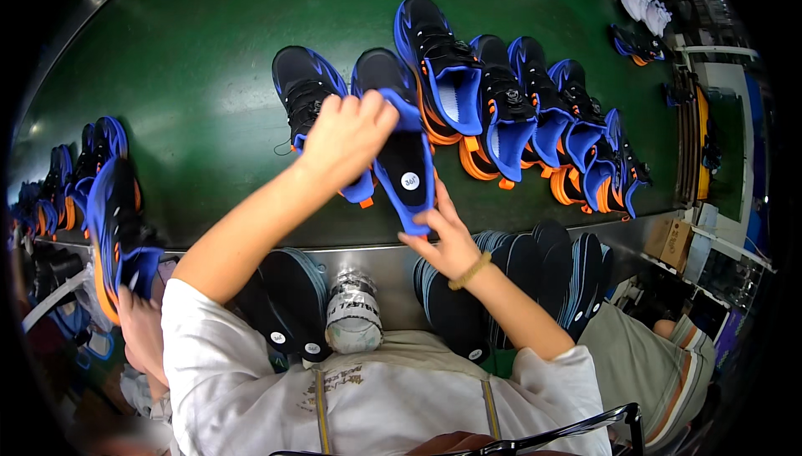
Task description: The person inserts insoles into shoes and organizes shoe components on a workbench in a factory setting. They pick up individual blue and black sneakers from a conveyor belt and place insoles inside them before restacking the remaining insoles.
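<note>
In front of me on the green bench is a black and blue sneaker (383, 71), its opening toward me. A black insole (404, 161) with a round white sticker shows inside the opening. My left hand (352, 134) is closed at the tongue and collar, its fingertips partly hidden. At the blue heel, my right hand (447, 234) grips the edge between thumb and fingers. Just left of it lies another sneaker (302, 88), partly behind my left hand and forearm. A further sneaker (439, 63) stands close on the right.
More sneakers (535, 105) line the green bench (209, 55) to the right. Stacked insoles (288, 293) flank a tape-wrapped cylinder (352, 310) at my front. On the left, another person's hand (140, 322) holds a sneaker (119, 230). A cardboard box (668, 241) is at right.
</note>
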### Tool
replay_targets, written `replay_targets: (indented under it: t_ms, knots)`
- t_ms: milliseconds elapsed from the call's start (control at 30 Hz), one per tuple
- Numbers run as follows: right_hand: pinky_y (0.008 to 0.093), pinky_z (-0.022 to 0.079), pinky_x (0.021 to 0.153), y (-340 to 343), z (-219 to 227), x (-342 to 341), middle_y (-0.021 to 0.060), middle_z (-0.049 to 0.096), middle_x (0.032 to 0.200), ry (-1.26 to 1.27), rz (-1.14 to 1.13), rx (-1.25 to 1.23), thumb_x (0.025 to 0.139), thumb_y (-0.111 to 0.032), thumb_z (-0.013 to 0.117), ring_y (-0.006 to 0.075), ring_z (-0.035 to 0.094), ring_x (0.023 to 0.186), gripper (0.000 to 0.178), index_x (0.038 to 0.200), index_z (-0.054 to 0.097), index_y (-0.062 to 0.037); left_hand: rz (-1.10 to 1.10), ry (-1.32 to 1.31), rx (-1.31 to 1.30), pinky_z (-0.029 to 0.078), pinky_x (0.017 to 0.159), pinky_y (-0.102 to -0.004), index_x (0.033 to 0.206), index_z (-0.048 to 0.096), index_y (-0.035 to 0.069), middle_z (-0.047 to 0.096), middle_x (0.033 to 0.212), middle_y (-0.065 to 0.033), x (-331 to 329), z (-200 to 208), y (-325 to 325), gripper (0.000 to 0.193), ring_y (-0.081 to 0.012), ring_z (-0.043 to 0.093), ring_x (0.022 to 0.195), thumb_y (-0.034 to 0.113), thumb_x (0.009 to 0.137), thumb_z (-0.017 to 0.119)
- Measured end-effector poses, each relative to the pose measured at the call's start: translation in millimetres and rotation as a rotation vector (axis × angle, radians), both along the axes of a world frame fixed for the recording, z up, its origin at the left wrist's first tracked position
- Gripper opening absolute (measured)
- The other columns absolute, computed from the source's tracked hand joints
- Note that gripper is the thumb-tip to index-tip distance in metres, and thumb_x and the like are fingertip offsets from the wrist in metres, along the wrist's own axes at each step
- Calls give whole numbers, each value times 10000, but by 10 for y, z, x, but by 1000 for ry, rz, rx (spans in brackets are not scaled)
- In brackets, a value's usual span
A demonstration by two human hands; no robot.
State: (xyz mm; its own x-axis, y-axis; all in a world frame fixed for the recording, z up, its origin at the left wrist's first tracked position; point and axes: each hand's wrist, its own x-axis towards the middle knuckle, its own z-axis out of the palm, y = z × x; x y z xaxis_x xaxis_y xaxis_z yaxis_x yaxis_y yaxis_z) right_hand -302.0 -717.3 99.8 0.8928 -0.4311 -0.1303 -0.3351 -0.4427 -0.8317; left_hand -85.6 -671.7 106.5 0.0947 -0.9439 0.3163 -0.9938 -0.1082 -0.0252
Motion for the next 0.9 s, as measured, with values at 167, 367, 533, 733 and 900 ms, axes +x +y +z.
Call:
replay_targets:
  t_ms: [167,367,533,733,900]
  knots:
    - [283,434,634,-164,-105,251,231,376,1190,-57,-13,103,644,-61,637,273,524,758,195,704,452,-52,-52,-234,213,354,552,-289,797,482,109,452,724,-31,129,-50,-195,117,-159,499,609,208,736,499]
    - [390,428,706,269,-178,636,236,411,1061,-112,73,104,615,-107,614,387,496,836,217,742,442,-72,-161,-314,440,362,594,-296,795,491,101,479,753,-44,477,68,160,98,-164,525,669,173,733,468]
    - [419,359,850,663,-134,975,275,396,1045,-167,152,79,663,-236,650,440,421,966,312,880,476,-95,22,164,484,403,651,-353,822,456,34,513,795,-112,851,409,679,91,-283,536,736,103,762,453]
    - [421,247,966,215,453,176,177,450,1175,-154,99,-271,767,-247,565,324,381,1140,342,1028,507,-33,193,1152,-183,345,476,-266,736,398,25,482,728,-48,606,457,633,154,-130,413,525,143,835,407]
    - [402,380,846,-8,575,-1371,200,480,1108,156,-380,-686,699,-168,625,346,479,992,299,965,576,-40,266,1779,-234,245,425,-176,702,400,91,410,666,13,285,757,326,168,-24,289,485,179,841,434]
